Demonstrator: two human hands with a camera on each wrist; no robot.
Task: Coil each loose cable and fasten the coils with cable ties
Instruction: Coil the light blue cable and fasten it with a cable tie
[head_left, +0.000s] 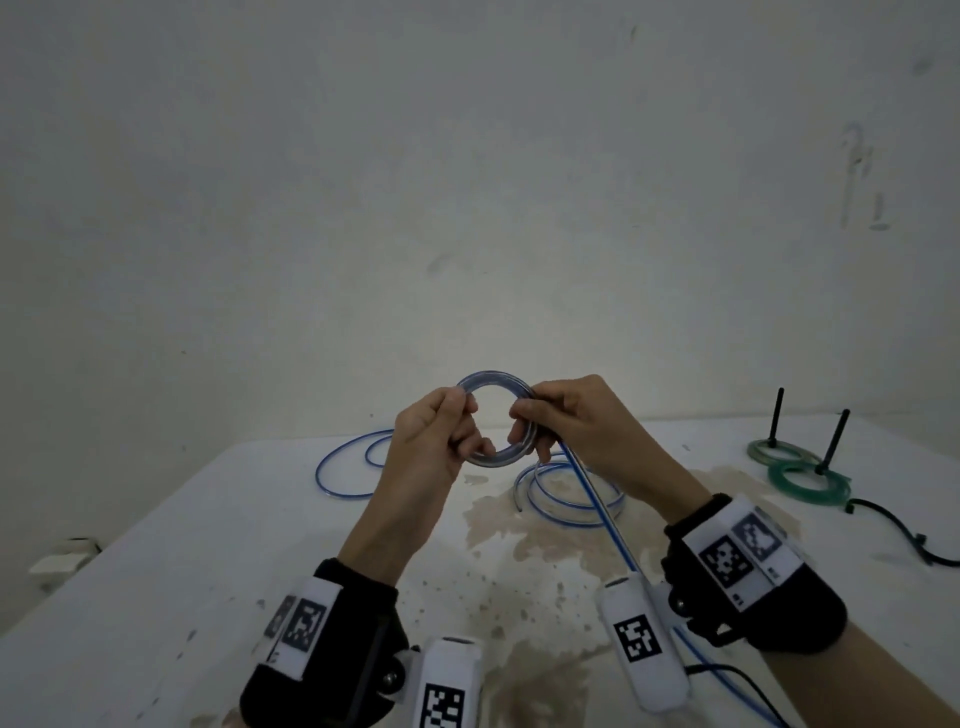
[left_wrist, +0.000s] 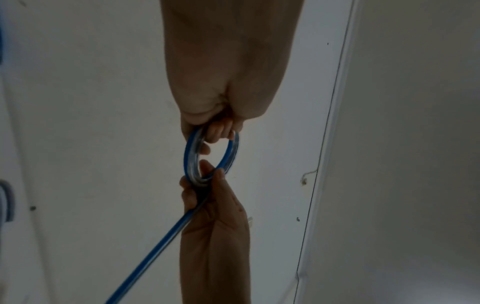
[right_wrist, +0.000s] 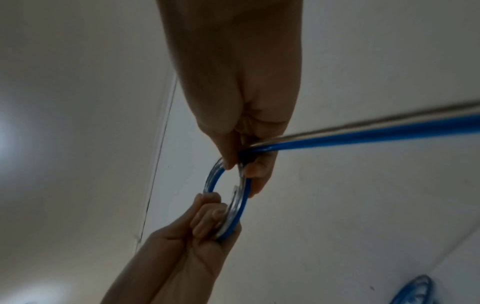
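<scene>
Blue-and-clear cable coil (head_left: 496, 423) is up in the air, left hand (head_left: 434, 441) and right hand (head_left: 571, 431) both gripping it. Loose cable (head_left: 566, 486) left on the worktop (head_left: 182, 561), no tie on it yet, so maybe halfway on this one

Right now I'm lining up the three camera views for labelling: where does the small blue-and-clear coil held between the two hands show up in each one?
Head: the coil sits mid-frame, raised above the table, between the left hand and right hand.
Left wrist: centre, an edge-on ring.
Right wrist: centre, slightly low.
Shared landmark: the straight cable tail leaving the right hand's grip.
</scene>
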